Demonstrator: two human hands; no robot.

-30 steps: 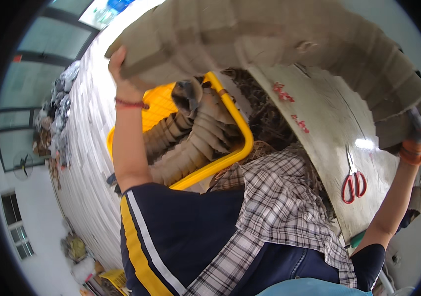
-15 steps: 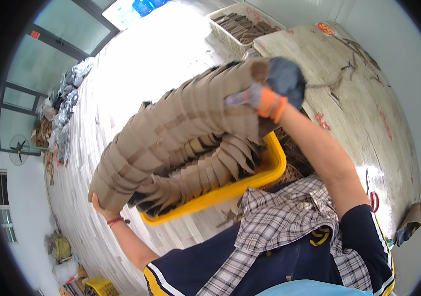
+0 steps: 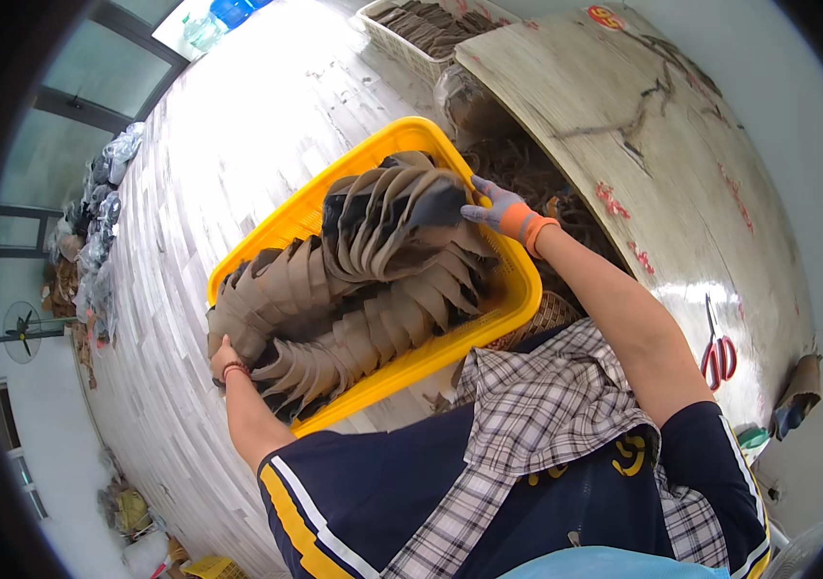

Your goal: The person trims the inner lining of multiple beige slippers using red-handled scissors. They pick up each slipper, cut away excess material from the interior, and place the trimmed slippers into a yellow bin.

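A long row of stacked, curved brown pieces with dark undersides lies in a yellow plastic basket, beside a second row of such pieces. Its right part bends and leans, with the dark faces showing. My left hand, bare with a red bracelet at the wrist, is closed on the left end of the upper row. At the right end, my right hand wears a grey glove with an orange cuff. Its thumb and fingers are apart, close to the dark end piece and the basket rim.
A wooden-topped table stands to the right, with red-handled scissors on it. Beyond its corner is a white crate of brown pieces. Dark scraps lie under the table edge. Plastic bags line the left wall.
Both hands have lowered the row of brown pieces from above into the yellow basket. Its right end has slumped, and the right hand's fingers have spread there.
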